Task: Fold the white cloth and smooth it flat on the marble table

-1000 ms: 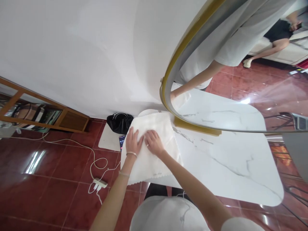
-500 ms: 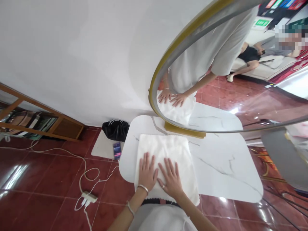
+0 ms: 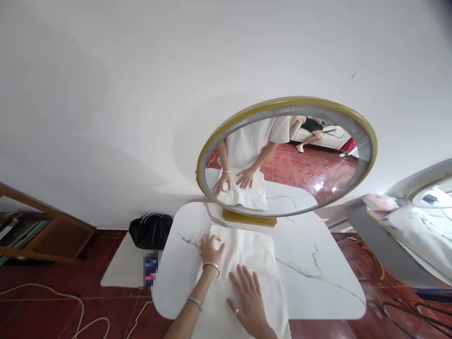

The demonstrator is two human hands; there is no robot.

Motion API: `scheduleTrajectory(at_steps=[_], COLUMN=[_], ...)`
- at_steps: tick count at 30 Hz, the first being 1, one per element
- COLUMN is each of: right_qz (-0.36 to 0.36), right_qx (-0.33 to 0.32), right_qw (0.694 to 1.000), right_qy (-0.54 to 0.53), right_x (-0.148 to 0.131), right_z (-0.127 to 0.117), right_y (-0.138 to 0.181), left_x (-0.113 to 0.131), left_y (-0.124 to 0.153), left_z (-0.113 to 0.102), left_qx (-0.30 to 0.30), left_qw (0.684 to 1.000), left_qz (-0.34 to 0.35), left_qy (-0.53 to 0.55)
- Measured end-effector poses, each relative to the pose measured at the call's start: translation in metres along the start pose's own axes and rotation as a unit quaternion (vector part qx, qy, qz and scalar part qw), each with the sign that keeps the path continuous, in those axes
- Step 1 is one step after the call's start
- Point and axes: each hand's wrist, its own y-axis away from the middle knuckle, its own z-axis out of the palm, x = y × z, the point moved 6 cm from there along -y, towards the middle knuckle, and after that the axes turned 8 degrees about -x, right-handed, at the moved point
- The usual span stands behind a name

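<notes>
A white cloth [image 3: 247, 268] lies spread on a white marble table [image 3: 318, 278] in front of me. My left hand [image 3: 211, 248] is at the cloth's far left corner, fingers curled and pinching its edge. My right hand [image 3: 247, 296] lies flat on the near middle of the cloth, fingers spread, a ring on one finger. Behind the cloth a round gold-framed mirror [image 3: 286, 157] stands on the table and reflects both hands and the cloth.
A black bag [image 3: 150, 230] sits on a white mat [image 3: 120, 270] on the red tiled floor at left, near a phone [image 3: 151, 269]. A wooden shelf [image 3: 42, 235] stands against the white wall. A person sits far off in the mirror's reflection. A cable [image 3: 52, 306] trails across the floor.
My left hand went from flat on the near part of the cloth to its far left corner, fingers now curled on the edge. My right hand stays flat. The view tilted up.
</notes>
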Motion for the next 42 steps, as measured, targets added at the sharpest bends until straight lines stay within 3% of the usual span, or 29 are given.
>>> scheduleTrajectory(at_steps=[4,7,9,11,13,15,18,22,25,27,29,32,36,42], right_qz=[0.001,-0.009,0.003,0.035,0.078,0.113,0.132,0.100,0.066,0.082,0.090,0.124,0.167,0.145], right_qx=[0.031,0.066,0.101,0.151,0.203,0.248,0.325,0.444,0.509,0.536,0.554,0.572,0.545,0.522], right_qw=[0.999,0.997,0.993,0.983,0.967,0.947,0.915,0.865,0.825,0.792,0.776,0.790,0.820,0.840], right_qy=[-0.018,-0.031,-0.056,-0.093,-0.134,-0.168,-0.201,-0.211,-0.235,-0.279,-0.288,-0.180,-0.061,-0.008], right_x=[-0.010,-0.007,-0.002,0.004,0.008,0.011,0.019,0.046,0.072,0.090,0.101,0.103,0.104,0.101], right_z=[0.009,0.017,0.018,0.011,-0.008,-0.040,-0.117,-0.247,-0.327,-0.357,-0.371,-0.370,-0.354,-0.359], right_y=[-0.009,-0.011,-0.009,-0.007,-0.006,-0.011,-0.034,-0.088,-0.128,-0.146,-0.155,-0.158,-0.164,-0.183], left_x=[0.003,0.025,0.059,0.102,0.146,0.185,0.237,0.307,0.355,0.374,0.381,0.382,0.383,0.379], left_y=[-0.017,0.000,0.025,0.058,0.091,0.117,0.130,0.107,0.074,0.052,0.039,0.036,0.031,0.021], left_z=[-0.037,-0.049,-0.052,-0.054,-0.066,-0.092,-0.152,-0.234,-0.271,-0.280,-0.278,-0.257,-0.237,-0.253], left_qx=[-0.083,-0.099,-0.126,-0.190,-0.257,-0.273,-0.212,-0.052,0.109,0.207,0.290,0.351,0.329,0.337], left_qw=[0.994,0.984,0.966,0.929,0.876,0.828,0.780,0.744,0.745,0.768,0.781,0.752,0.725,0.704], left_qz=[0.058,0.131,0.214,0.314,0.407,0.489,0.586,0.662,0.649,0.592,0.531,0.524,0.575,0.620], left_qy=[0.039,0.063,0.070,0.058,0.019,-0.025,-0.060,-0.075,-0.107,-0.132,-0.153,-0.190,-0.189,-0.083])
